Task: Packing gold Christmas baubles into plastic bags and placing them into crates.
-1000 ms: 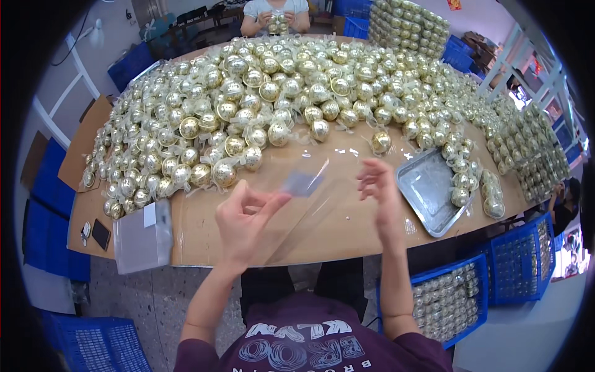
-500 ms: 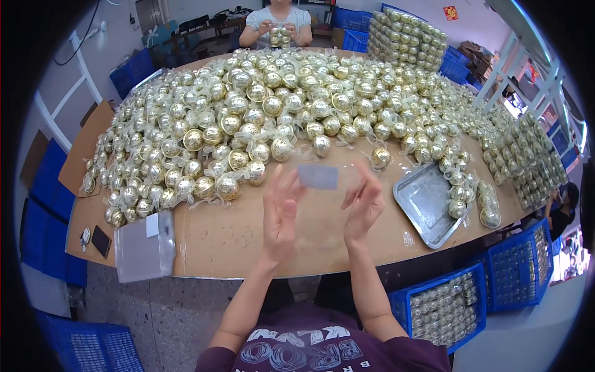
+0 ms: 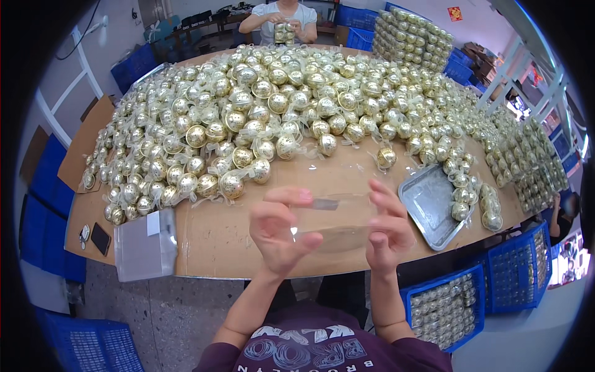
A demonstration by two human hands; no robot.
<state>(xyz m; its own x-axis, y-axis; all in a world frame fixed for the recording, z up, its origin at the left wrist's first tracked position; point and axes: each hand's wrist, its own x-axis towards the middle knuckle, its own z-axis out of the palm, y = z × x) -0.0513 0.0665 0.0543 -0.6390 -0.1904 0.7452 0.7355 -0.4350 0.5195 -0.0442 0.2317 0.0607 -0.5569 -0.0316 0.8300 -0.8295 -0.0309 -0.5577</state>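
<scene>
My left hand and my right hand hold a clear plastic box between them, just above the near edge of the cardboard-covered table. The box looks see-through and holds nothing that I can make out. Beyond my hands a great heap of gold ball ornaments with pale ribbons covers most of the table. One gold ball lies apart from the heap, beyond my right hand.
A metal tray lies right of my right hand. A stack of clear boxes stands at the near left, with a phone beside it. Blue crates of balls sit on the floor at right. Another person works across the table.
My hands came together from wide apart and drew down toward the near edge. The flat clear sheet between them now has the shape of a box.
</scene>
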